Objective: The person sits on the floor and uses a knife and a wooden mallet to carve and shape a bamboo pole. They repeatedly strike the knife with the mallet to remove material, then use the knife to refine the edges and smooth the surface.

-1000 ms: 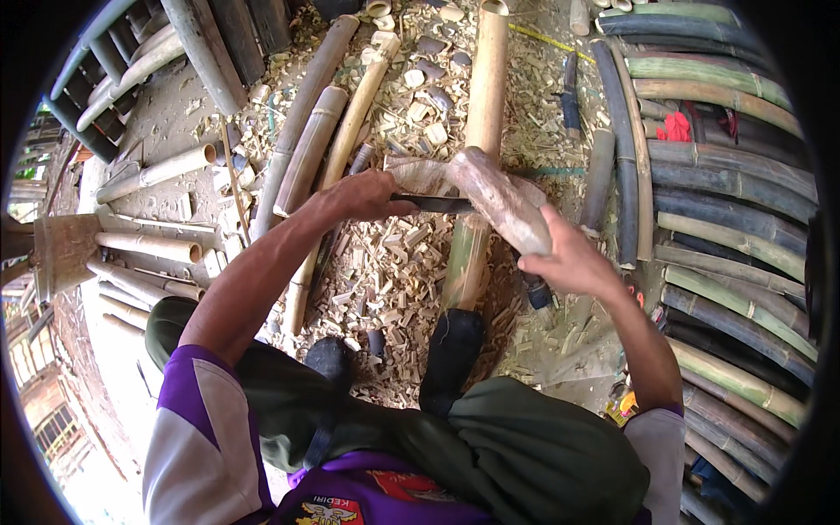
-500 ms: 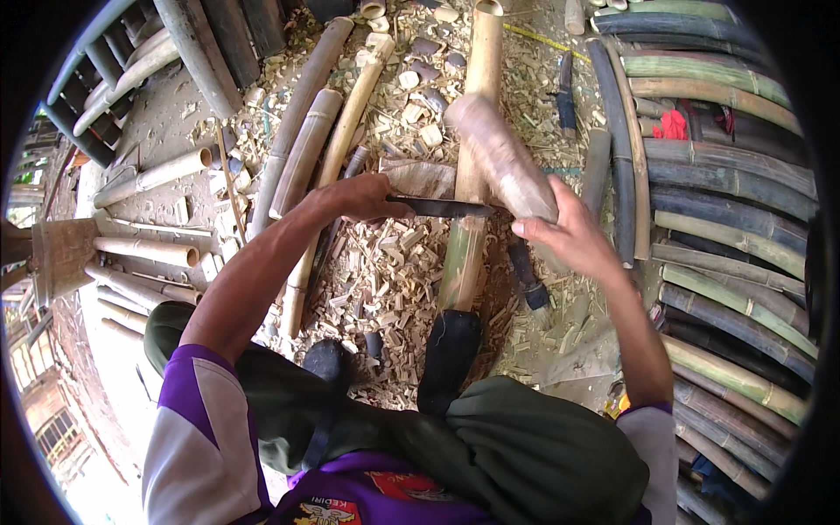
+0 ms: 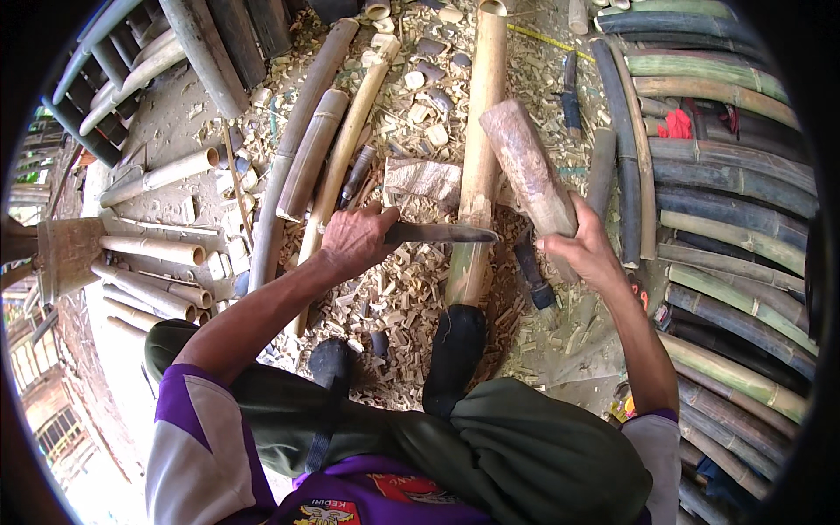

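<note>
Head view: stacked bamboo lengths [image 3: 726, 162] fill the right side, and one long bamboo pole [image 3: 477, 185] runs away down the middle, over a wooden block [image 3: 423, 179], its near end against a dark-covered foot [image 3: 455, 346]. A thick wooden club [image 3: 529, 162] tilts above the pole's right edge, its lower end gripped by the right hand [image 3: 588, 243], fingers and thumb closed around it. A dark knife [image 3: 446, 233] reaches across the pole; the left hand [image 3: 359, 236] has its fingers curled tight round the handle. Whether the edge bites into the bamboo cannot be told. Pale wood chips [image 3: 402, 280] lie thickly about. An off-centre blow could twist the knife or catch the left fingers; the pole could roll if the foot fails to brace it.
</note>
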The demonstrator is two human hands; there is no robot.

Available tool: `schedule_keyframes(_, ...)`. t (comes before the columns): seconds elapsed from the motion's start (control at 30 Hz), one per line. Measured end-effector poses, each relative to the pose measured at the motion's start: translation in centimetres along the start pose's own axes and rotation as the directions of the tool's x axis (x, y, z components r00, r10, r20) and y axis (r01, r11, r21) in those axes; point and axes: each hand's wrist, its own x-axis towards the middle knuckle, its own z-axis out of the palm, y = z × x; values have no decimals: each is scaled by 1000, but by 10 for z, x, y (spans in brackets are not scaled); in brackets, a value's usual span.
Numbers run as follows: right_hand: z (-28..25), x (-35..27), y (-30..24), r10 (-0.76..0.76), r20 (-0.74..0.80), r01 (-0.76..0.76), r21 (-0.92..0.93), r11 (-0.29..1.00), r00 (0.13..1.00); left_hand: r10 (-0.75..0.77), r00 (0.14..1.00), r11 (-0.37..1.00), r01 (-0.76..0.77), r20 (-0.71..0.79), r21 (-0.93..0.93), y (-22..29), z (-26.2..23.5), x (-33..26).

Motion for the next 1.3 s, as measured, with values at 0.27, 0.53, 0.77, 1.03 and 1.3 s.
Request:
schedule_keyframes(0.27,17,-17,-16,-270,232,355,-660,662,934,-123,956,986,88,265,142,1,4,10)
schedule_keyframes(0.53,-5,18,39,-471,579,589,-795,-145,665,-190,921,974,134,340,182,12,-9,24)
schedule_keyframes(0.77,-4,26,30,-593,637,729,-674,-120,492,-173,945,972,118,276,204,14,-3,21)
schedule_keyframes(1.03,35,-33,17,-462,697,759,-647,-75,549,-379,922,762,360,79,-538,-13,2,37)
schedule_keyframes(1.3,42,-42,9,-500,650,764,-644,39,573,-90,967,982,46,239,181,37,-11,27)
